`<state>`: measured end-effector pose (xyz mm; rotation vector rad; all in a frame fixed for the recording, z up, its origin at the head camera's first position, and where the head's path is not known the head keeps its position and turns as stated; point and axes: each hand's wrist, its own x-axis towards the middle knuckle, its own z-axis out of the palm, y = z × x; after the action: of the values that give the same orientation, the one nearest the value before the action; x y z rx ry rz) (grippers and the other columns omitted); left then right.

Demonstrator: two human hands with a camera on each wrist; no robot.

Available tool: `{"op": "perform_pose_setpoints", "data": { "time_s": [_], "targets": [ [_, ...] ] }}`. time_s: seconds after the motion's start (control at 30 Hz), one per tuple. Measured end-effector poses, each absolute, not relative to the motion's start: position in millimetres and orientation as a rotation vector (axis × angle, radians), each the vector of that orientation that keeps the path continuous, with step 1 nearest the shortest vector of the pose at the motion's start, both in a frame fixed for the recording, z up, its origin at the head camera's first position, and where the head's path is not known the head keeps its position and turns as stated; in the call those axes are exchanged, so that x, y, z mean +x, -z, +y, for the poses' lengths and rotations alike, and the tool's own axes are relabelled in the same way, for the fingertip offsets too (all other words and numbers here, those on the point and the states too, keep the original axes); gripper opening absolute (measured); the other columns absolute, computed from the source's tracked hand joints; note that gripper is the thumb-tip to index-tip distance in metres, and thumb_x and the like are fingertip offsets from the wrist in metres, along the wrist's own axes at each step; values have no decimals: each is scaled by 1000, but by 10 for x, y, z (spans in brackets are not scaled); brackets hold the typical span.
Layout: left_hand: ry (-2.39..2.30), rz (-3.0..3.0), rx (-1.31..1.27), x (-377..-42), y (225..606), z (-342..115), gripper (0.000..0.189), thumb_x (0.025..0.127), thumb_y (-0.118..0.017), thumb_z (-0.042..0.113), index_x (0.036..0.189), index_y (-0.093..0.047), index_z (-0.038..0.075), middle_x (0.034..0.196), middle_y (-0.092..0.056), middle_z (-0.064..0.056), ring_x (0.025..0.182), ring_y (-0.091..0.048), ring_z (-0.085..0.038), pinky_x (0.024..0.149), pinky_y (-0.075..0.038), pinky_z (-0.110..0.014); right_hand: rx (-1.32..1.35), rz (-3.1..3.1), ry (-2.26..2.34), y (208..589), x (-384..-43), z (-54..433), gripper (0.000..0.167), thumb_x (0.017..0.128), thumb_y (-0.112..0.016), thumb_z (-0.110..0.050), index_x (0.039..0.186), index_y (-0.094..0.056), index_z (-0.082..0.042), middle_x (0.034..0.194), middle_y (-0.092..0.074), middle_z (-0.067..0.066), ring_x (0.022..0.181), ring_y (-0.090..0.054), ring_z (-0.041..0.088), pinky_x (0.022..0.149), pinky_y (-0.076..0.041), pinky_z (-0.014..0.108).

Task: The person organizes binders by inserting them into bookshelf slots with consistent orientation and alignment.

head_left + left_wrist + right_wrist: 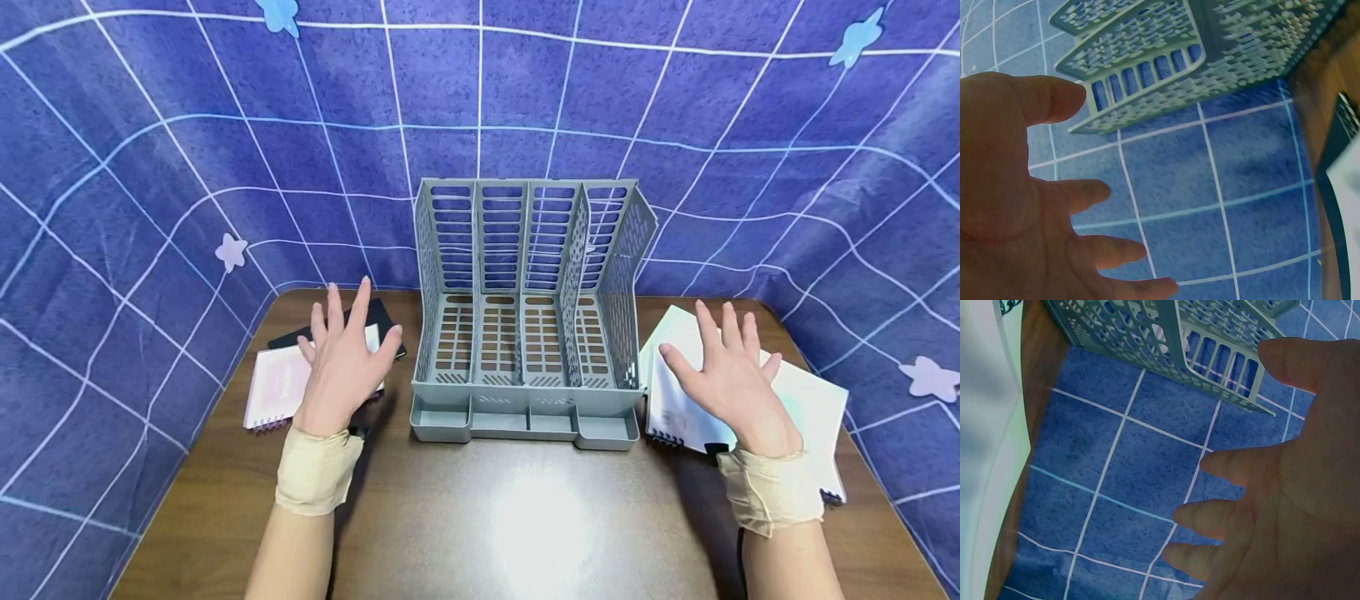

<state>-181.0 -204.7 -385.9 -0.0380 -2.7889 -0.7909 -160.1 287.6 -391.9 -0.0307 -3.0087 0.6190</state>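
In the head view my left hand (339,367) hovers with spread fingers over a pink-and-white spiral notebook (279,382) and a black notebook (381,321). On the other side my right hand (731,379), fingers apart, is held above several white spiral notebooks (813,408). Both hands hold nothing. Between them stands a grey plastic file organizer (528,400) with upright slots and small trays along its front. Each wrist view shows straight fingers, with the organizer's perforated side (1241,69) beyond the left thumb and the same organizer (1141,337) beyond the right thumb.
The brown wooden table (450,517) carries everything, with a bright glare spot near its front. Blue cloth (517,83) with a white grid and star shapes hangs behind and at both sides. Beige wraps (318,471) cover both wrists.
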Motion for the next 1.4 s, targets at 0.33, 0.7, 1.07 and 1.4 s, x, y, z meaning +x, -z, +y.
{"op": "perform_pose_setpoints", "data": {
  "time_s": [0.33, 0.7, 1.07, 1.4],
  "targets": [
    [916, -2755, -39, -2068, 3784, -1856, 79, 102, -51, 47, 165, -21, 12, 166, -25, -28, 149, -29, -53, 117, -25, -65, -1, -3054, -650, 3969, -1538, 2909, 93, 101, -44, -66, 166, -8, -11, 166, 0, 36, 152, 10, 59, 95, 1, 92],
    [1056, -2674, -1, -2297, 3751, -1700, 68, 104, -53, 35, 161, -32, 4, 161, -39, -21, 147, -41, -40, 116, -36, -56, -27, -3096, -586, 4123, -1428, 3008, 95, 100, -46, -66, 164, -12, -5, 165, -8, 37, 151, 1, 61, 94, -7, 92],
    [1114, -2625, 32, -2504, 3790, -1575, 64, 103, -56, 34, 156, -41, 3, 144, -59, -24, 128, -61, -39, 107, -46, -54, 10, -3149, -545, 4318, -1374, 3006, 94, 98, -53, -65, 161, -21, -2, 163, -16, 37, 146, -9, 65, 95, -13, 92],
    [1142, -2637, 27, -2598, 3762, -1508, 60, 104, -55, 31, 155, -43, 3, 145, -58, -23, 116, -69, -36, 100, -52, -53, 42, -3219, -477, 4478, -1323, 2974, 102, 92, -60, -69, 159, -28, 0, 161, -20, 38, 146, -15, 64, 95, -18, 91]
  ]
}}
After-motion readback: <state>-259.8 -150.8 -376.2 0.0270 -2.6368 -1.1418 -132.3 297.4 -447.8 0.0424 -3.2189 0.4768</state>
